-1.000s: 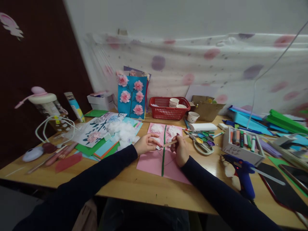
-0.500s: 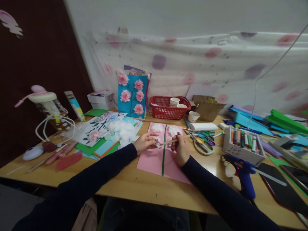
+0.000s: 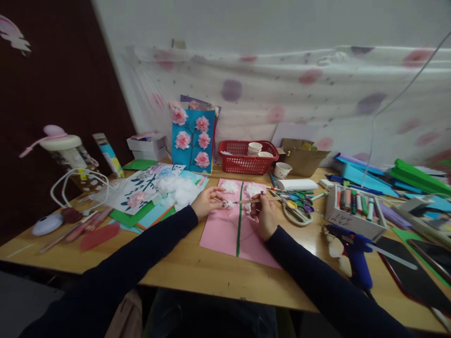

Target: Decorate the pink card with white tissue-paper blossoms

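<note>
A pink sheet of paper [image 3: 220, 234] lies in front of me, with a green stripe [image 3: 239, 230] down its middle and thin curved lines drawn on it. White cotton tufts [image 3: 252, 189] sit on its upper part, on both sides of the stripe. Over the left half, my left hand [image 3: 207, 203] pinches a small tuft of cotton [image 3: 228, 205] at its fingertips. My right hand [image 3: 265, 218] grips a slim wooden stick [image 3: 252, 201], pencil-like with a darker tip. That tip points left across the stripe and reaches the small tuft; whether they touch is unclear.
Left of the sheet, a cotton pile [image 3: 179, 190] rests on coloured papers. Scissors [image 3: 298, 215] and paint pots [image 3: 299, 199] lie to the right, near a box of markers [image 3: 355, 213] and a blue glue gun [image 3: 355, 256]. Behind stand a red basket [image 3: 246, 164] and a blue flower card [image 3: 192, 145].
My left hand has drawn slightly left with the cotton tuft. The stick's tip has risen and shifted a little left, so the stick lies more level.
</note>
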The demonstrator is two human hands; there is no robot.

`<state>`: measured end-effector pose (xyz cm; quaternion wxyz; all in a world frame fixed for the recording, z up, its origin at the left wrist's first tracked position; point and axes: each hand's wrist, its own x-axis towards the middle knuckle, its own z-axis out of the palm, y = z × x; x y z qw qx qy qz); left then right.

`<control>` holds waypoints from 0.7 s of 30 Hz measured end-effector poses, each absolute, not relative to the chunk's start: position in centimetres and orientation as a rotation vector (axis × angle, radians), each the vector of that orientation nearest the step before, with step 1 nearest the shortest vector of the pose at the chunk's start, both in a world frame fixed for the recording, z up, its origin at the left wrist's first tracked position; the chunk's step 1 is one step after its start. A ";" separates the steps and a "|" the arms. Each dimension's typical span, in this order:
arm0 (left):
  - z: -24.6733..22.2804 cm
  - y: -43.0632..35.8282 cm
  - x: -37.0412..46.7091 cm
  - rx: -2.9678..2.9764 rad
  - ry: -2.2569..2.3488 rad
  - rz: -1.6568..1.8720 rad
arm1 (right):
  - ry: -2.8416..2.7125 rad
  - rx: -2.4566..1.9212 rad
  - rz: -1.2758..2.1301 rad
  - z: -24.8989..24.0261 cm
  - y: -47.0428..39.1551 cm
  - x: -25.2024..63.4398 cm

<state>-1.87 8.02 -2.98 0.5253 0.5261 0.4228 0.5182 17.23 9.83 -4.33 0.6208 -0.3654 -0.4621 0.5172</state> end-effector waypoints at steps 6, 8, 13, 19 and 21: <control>-2.5 8.6 -2.7 1.259 1.117 1.362 | -1.392 -0.820 1.063 -4.9 10.0 17.4; -2.6 8.6 -2.7 1.269 1.125 1.365 | -1.553 -0.838 0.967 -5.0 9.8 17.4; -3.4 8.4 -2.3 1.422 1.119 1.269 | -1.761 -0.904 0.799 -5.0 9.4 17.3; -3.7 8.6 -1.7 1.766 1.244 1.187 | -1.771 -0.949 0.718 -4.7 9.5 17.2; -3.7 8.7 -1.6 1.859 1.262 1.160 | -1.750 -0.951 0.714 -4.7 9.5 17.2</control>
